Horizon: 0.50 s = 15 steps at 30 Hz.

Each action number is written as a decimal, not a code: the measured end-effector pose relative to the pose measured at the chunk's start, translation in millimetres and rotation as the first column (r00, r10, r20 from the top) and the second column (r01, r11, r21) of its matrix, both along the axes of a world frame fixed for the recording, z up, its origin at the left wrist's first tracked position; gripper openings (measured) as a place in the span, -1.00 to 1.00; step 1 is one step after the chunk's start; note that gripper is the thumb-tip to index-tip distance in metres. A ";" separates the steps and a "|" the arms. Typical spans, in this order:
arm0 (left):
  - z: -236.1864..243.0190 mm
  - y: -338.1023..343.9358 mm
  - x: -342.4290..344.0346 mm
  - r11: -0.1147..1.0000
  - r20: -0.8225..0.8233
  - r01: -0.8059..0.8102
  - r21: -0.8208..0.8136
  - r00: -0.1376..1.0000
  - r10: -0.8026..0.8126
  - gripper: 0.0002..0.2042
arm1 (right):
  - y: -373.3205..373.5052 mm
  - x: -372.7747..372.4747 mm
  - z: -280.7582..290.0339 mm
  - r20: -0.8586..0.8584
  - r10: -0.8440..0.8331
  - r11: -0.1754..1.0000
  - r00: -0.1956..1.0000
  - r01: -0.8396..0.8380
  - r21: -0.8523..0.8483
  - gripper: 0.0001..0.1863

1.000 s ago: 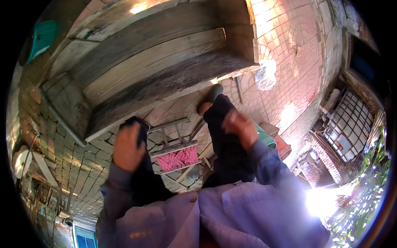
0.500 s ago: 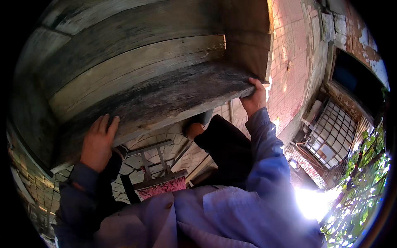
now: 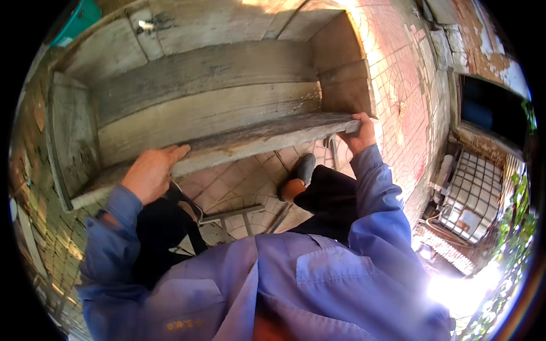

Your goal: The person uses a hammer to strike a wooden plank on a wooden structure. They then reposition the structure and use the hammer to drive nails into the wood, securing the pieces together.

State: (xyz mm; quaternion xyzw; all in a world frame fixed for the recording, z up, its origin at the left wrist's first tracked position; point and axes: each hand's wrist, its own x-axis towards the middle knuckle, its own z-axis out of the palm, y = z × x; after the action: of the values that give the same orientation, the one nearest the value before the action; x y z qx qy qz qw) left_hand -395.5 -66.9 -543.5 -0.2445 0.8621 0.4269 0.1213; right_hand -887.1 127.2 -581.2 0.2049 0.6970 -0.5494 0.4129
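Observation:
A large weathered wooden box [image 3: 267, 137], made of grey-brown planks and open toward me, fills the upper middle of the view. My left hand [image 3: 151, 173] rests over its near plank, left of the middle, with fingers on the upper edge. The underside of that grip is hidden. At the right near corner, my right hand [image 3: 361, 133] grips the same plank, thumb on top and fingers beneath. Bare planks show inside the box, with dark stains along the near one.
Below the box, a small metal-framed stool [image 3: 233, 216] stands between my legs. Reddish paving [image 3: 398, 85] runs along the right, beside a caged white tank [image 3: 472, 196] and a dark wall opening [image 3: 492, 105]. A green container [image 3: 77, 23] stands far left.
The box sits lower and farther from me, so its far side and left end now show. Both hands remain on the near plank. My feet and the stool appear shifted in view.

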 end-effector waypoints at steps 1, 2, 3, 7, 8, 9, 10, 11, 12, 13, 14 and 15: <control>0.0 1.0 8.1 1.000 0.032 0.019 -0.017 0.999 -0.019 -0.35 | 4.3 11.3 -2.1 -0.029 0.040 0.998 0.999 -0.042 -0.052 -0.69; -1.2 2.4 17.7 1.000 0.042 0.004 -0.019 0.999 -0.003 -0.34 | 7.9 22.6 -2.5 -0.050 0.053 0.997 0.997 -0.056 -0.061 -0.70; -3.7 4.2 28.9 1.000 0.054 -0.008 -0.019 0.999 0.009 -0.33 | 9.1 35.8 -5.6 -0.047 0.052 0.997 0.998 -0.054 -0.062 -0.70; -17.9 0.7 86.0 0.999 0.057 -0.025 -0.040 0.998 0.027 -0.30 | 5.7 99.1 -10.4 0.039 -0.016 0.978 0.999 0.024 -0.206 -0.84; -22.4 -1.0 101.7 0.996 0.089 -0.011 -0.083 0.996 0.019 -0.26 | 4.6 118.2 -12.8 0.055 -0.029 0.973 0.998 0.041 -0.229 -0.87; -24.7 -0.7 118.0 0.996 0.145 -0.031 -0.087 0.989 0.044 -0.24 | 4.4 140.7 -17.2 0.060 -0.072 0.964 0.996 0.084 -0.251 -0.86; -28.4 -1.9 131.7 0.996 0.198 -0.038 -0.085 0.979 0.054 -0.23 | 3.9 161.5 -23.1 0.092 -0.111 0.949 0.990 0.133 -0.287 -0.84; -31.5 -4.2 143.8 0.995 0.235 -0.043 -0.089 0.970 0.063 -0.23 | 2.4 179.9 -31.2 0.100 -0.143 0.951 0.985 0.164 -0.260 -0.82; -34.2 -5.5 153.2 0.996 0.304 -0.040 -0.083 0.951 0.064 -0.23 | 1.1 195.4 -40.0 0.153 -0.184 0.950 0.971 0.215 -0.226 -0.79; -37.0 -6.0 157.8 0.994 0.398 -0.033 -0.105 0.914 0.073 -0.23 | -2.3 204.6 -49.2 0.143 -0.190 0.951 0.971 0.218 -0.219 -0.78; -39.1 -4.6 159.0 0.983 0.401 0.049 -0.179 0.916 0.027 -0.23 | -5.2 211.4 -58.5 0.153 -0.214 0.953 0.965 0.241 -0.186 -0.77; -38.5 -5.4 156.7 0.983 0.491 0.080 -0.166 0.871 0.012 -0.22 | -3.0 216.8 -65.0 0.155 -0.237 0.954 0.959 0.260 -0.149 -0.75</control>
State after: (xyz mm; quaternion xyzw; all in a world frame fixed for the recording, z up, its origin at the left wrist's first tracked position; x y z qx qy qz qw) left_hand -238.9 -72.3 -582.0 -0.3395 0.8425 0.2690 0.3203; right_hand -670.3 124.2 -646.2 0.2924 0.5873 -0.6384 0.4025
